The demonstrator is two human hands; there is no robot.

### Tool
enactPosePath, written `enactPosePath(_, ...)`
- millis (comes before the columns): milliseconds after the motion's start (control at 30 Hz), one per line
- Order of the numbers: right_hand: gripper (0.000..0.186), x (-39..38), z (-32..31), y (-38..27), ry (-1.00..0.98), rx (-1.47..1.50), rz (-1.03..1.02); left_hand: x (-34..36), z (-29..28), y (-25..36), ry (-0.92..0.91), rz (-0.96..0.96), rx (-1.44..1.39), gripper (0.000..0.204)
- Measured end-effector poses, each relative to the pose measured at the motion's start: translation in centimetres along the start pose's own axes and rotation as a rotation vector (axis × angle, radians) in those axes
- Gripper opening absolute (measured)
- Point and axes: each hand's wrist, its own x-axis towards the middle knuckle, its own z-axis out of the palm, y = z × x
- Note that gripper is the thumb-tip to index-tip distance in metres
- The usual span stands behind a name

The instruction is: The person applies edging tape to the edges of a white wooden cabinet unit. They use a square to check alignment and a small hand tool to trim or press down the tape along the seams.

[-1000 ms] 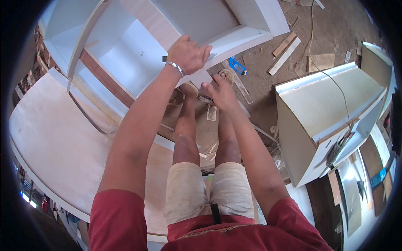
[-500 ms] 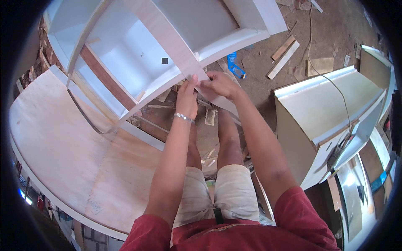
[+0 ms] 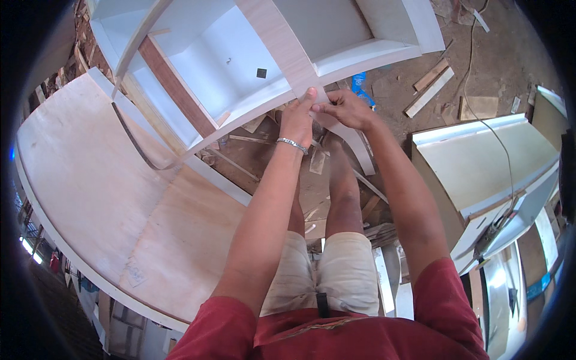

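Note:
A pale wood-grain strip (image 3: 281, 43) runs down the divider of a white cabinet (image 3: 387, 58) with open compartments. Past the cabinet's curved front edge, its loose end hangs and bends down to the right. My left hand (image 3: 296, 120), with a metal bracelet at the wrist, grips the strip at that edge, thumb on top and the other fingers mostly hidden. Close beside it, my right hand (image 3: 351, 110) pinches the strip between thumb and curled fingers. A small dark square (image 3: 261, 73) shows inside the left compartment.
A large curved wooden panel (image 3: 114, 180) fills the left side. At the right stands a cream cabinet piece (image 3: 486, 162), with a cable (image 3: 474, 72) running over it to a tool (image 3: 489, 237). Offcuts (image 3: 429, 91) and a blue wrapper (image 3: 359, 87) litter the floor.
The view has shifted, so the cabinet appears farther right and higher. Both hands stay on the strip at the cabinet edge, and more of its hanging end shows.

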Motion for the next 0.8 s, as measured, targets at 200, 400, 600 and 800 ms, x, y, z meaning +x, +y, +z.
enactPosePath(200, 0.032, -0.2, 0.3, -0.3, -0.015, -0.044, -0.111, 0.2, -0.2, 0.5, -0.01, -0.036, 0.038, 0.047)
enactPosePath(400, 0.029, -6.0, 0.6, 1.2, 0.024, -0.065, -0.07, -0.8, -0.9, 0.0, -0.139, -0.091, -0.062, 0.058)
enactPosePath(600, 0.032, -22.2, 3.3, -14.5, 0.109, -0.2, -0.254, -12.0, -3.8, -6.1, -0.139, -0.491, 0.172, 0.072)
enactPosePath(800, 0.025, -32.2, 11.0, -25.8, -0.185, -0.268, -0.528, -24.0, 7.7, 1.2, -0.785, -0.929, 0.547, 0.097)
